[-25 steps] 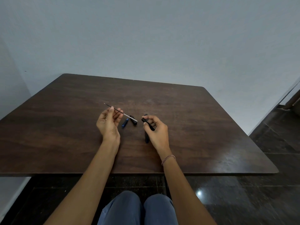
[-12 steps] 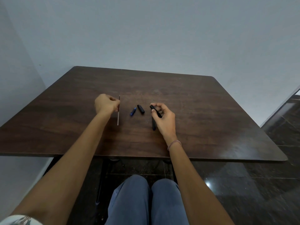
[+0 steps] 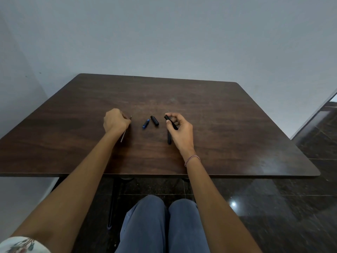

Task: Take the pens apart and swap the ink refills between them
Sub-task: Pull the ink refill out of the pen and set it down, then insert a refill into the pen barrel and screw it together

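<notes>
On the dark wooden worktop (image 3: 218, 125), the left hand (image 3: 114, 121) is curled around a thin ink refill (image 3: 123, 136), which runs from the fingers down toward the near edge, its lower end just above or on the wood. Right of it lie a small blue pen piece (image 3: 145, 123) and a short black cap (image 3: 154, 121), close together but apart. Further right, the right hand (image 3: 180, 130) pinches a black pen barrel (image 3: 169, 121) between thumb and fingers; another black barrel (image 3: 169, 137) lies on the worktop just beside that hand.
</notes>
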The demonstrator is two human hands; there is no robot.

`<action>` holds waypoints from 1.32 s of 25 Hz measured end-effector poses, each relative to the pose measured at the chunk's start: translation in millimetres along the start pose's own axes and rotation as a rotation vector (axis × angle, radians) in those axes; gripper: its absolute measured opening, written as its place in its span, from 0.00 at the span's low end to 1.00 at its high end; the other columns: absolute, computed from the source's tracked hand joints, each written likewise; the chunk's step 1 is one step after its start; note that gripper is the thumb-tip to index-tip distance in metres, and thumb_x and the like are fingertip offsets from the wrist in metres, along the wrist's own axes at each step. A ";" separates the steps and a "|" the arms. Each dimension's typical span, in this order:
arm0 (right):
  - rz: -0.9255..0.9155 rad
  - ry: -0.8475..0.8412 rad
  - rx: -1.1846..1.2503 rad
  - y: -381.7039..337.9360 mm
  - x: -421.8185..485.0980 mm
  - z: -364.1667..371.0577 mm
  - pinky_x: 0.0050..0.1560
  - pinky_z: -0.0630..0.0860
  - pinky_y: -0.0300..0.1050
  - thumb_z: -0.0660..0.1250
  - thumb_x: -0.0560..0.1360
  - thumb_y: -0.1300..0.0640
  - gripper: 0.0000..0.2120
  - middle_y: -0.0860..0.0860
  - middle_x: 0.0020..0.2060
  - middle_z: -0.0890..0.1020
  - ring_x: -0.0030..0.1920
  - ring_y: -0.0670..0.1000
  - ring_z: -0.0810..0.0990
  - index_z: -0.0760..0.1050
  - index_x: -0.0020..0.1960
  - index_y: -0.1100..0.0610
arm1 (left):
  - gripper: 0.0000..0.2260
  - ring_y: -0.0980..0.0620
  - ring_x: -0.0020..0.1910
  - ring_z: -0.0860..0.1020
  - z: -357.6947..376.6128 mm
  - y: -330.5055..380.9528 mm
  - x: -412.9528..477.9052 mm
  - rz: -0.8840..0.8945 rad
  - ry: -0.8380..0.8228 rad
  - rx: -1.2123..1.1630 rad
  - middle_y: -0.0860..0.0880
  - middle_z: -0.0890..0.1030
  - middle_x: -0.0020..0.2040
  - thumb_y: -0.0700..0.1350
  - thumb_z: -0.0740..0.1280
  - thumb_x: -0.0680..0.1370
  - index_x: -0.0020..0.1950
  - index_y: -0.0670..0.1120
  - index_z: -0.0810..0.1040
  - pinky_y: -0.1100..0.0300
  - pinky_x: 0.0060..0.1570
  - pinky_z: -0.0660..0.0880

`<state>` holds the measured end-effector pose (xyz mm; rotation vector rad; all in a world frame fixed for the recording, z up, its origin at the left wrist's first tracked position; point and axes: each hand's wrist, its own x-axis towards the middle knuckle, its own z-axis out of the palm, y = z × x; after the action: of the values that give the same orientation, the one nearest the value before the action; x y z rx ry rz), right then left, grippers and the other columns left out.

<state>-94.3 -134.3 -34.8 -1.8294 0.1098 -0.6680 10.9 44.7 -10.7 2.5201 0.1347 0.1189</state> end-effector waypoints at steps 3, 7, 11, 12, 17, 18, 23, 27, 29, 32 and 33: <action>-0.043 0.018 -0.032 2.0 1.0 0.2 0.48 0.73 0.29 0.67 0.75 0.63 0.11 0.50 0.47 0.80 0.45 0.39 0.76 0.79 0.55 0.53 | 0.08 0.47 0.49 0.80 1.0 -0.7 0.3 -0.032 0.057 -0.078 0.45 0.83 0.49 0.45 0.72 0.73 0.50 0.46 0.81 0.54 0.43 0.76; -0.080 0.057 -0.076 3.7 3.5 1.0 0.49 0.70 0.26 0.67 0.77 0.61 0.12 0.45 0.45 0.75 0.44 0.37 0.74 0.78 0.60 0.56 | 0.14 0.57 0.40 0.77 10.7 13.0 -21.7 0.148 0.387 -0.426 0.52 0.78 0.41 0.44 0.69 0.75 0.59 0.48 0.73 0.63 0.41 0.75; -0.110 0.124 -0.088 3.9 3.3 -1.3 0.54 0.73 0.33 0.67 0.76 0.59 0.13 0.47 0.47 0.76 0.49 0.43 0.76 0.77 0.61 0.54 | 0.10 0.62 0.38 0.75 39.8 37.0 -67.3 0.609 0.296 -0.697 0.57 0.76 0.39 0.40 0.68 0.75 0.55 0.49 0.74 0.72 0.38 0.70; -0.135 0.146 -0.120 3.8 2.5 -2.5 0.54 0.73 0.34 0.68 0.76 0.58 0.13 0.47 0.46 0.76 0.50 0.44 0.75 0.78 0.60 0.53 | 0.10 0.62 0.40 0.76 45.3 37.1 -70.9 0.702 0.256 -0.692 0.58 0.76 0.41 0.41 0.68 0.76 0.55 0.49 0.75 0.72 0.38 0.70; -0.266 0.174 -0.156 -3.0 -1.2 -3.1 0.53 0.76 0.40 0.71 0.74 0.59 0.12 0.37 0.47 0.78 0.51 0.46 0.76 0.79 0.57 0.53 | 0.10 0.59 0.42 0.77 48.7 32.2 -65.5 0.730 0.219 -0.732 0.56 0.78 0.43 0.42 0.69 0.75 0.53 0.52 0.75 0.72 0.37 0.70; -0.254 0.178 -0.112 -3.5 -2.2 -3.1 0.54 0.77 0.43 0.71 0.74 0.59 0.12 0.37 0.48 0.78 0.52 0.46 0.78 0.79 0.57 0.53 | 0.10 0.59 0.42 0.77 49.3 31.7 -65.1 0.706 0.213 -0.746 0.56 0.78 0.42 0.42 0.70 0.74 0.53 0.52 0.76 0.72 0.37 0.71; -0.241 0.170 0.061 -9.5 1.5 1.4 0.49 0.78 0.36 0.72 0.73 0.61 0.18 0.47 0.46 0.83 0.46 0.43 0.82 0.76 0.60 0.49 | 0.10 0.57 0.45 0.81 52.6 31.2 -63.5 0.701 0.073 -0.807 0.55 0.82 0.47 0.43 0.69 0.75 0.56 0.49 0.79 0.61 0.43 0.79; -0.210 0.089 0.116 -12.0 11.7 6.0 0.48 0.78 0.34 0.73 0.72 0.60 0.26 0.47 0.41 0.84 0.43 0.42 0.83 0.70 0.65 0.46 | 0.16 0.61 0.46 0.81 51.9 29.9 -63.5 0.641 0.041 -0.868 0.60 0.82 0.44 0.39 0.71 0.74 0.58 0.53 0.77 0.67 0.45 0.77; -0.196 0.018 0.119 -9.0 12.6 2.8 0.50 0.79 0.38 0.73 0.72 0.59 0.25 0.49 0.42 0.84 0.45 0.44 0.83 0.71 0.65 0.48 | 0.17 0.62 0.45 0.81 50.7 29.0 -62.7 0.641 0.034 -0.853 0.60 0.82 0.43 0.39 0.72 0.72 0.58 0.53 0.77 0.67 0.45 0.77; -0.150 0.047 0.205 -6.8 19.4 -17.3 0.51 0.78 0.39 0.71 0.72 0.53 0.18 0.49 0.44 0.84 0.48 0.46 0.83 0.73 0.61 0.45 | 0.15 0.63 0.45 0.80 50.2 30.0 -63.9 0.647 0.071 -0.790 0.59 0.82 0.43 0.41 0.72 0.72 0.57 0.53 0.79 0.70 0.45 0.76; -0.099 0.112 0.226 -5.6 26.4 -26.2 0.52 0.78 0.41 0.70 0.73 0.52 0.15 0.49 0.45 0.83 0.49 0.47 0.82 0.74 0.59 0.45 | 0.14 0.64 0.44 0.80 49.1 30.9 -63.8 0.629 0.092 -0.780 0.60 0.81 0.43 0.42 0.72 0.72 0.56 0.54 0.79 0.71 0.44 0.75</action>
<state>-86.6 -164.6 -14.1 -1.5886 0.0165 -0.8192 -44.5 -16.3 -36.2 1.6964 -0.5673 0.4432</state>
